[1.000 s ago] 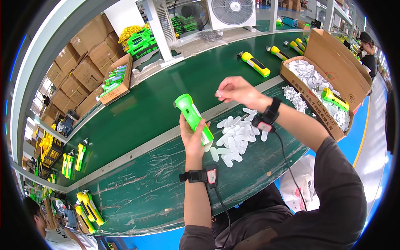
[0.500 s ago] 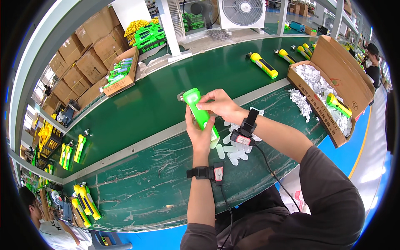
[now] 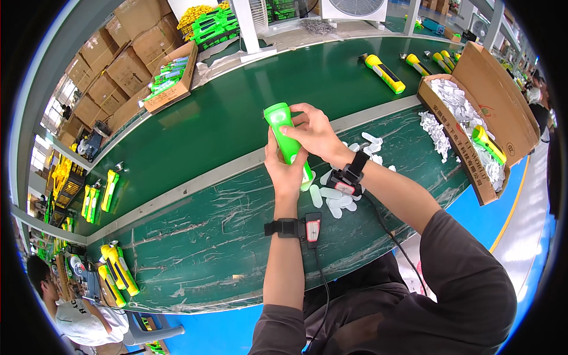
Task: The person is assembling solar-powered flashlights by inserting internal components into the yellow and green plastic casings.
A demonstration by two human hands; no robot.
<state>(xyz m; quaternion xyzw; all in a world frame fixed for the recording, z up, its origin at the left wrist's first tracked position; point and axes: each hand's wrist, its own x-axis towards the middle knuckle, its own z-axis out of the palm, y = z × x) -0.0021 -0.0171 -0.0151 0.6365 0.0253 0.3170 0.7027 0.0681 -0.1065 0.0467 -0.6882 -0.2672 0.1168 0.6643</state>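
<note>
- Left hand [image 3: 285, 173], fingers clamped on green flashlight [image 3: 277, 113], centre frame: could slip if loosened.
- Right hand [image 3: 318, 136], fingers likewise clamped: low wristband [image 3: 356, 166] might scatter white strips [image 3: 338, 202].

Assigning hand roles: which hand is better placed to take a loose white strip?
Right, probably: the left hand is wrapped around the green flashlight; the right hand touches its upper part, wrist seemingly above the white strips.

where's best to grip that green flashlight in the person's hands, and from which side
Probably around its narrower body, from the near side: the green flashlight slants with its wide end away from the person. The left hand wraps it there, leaving the upper part to the right hand.
</note>
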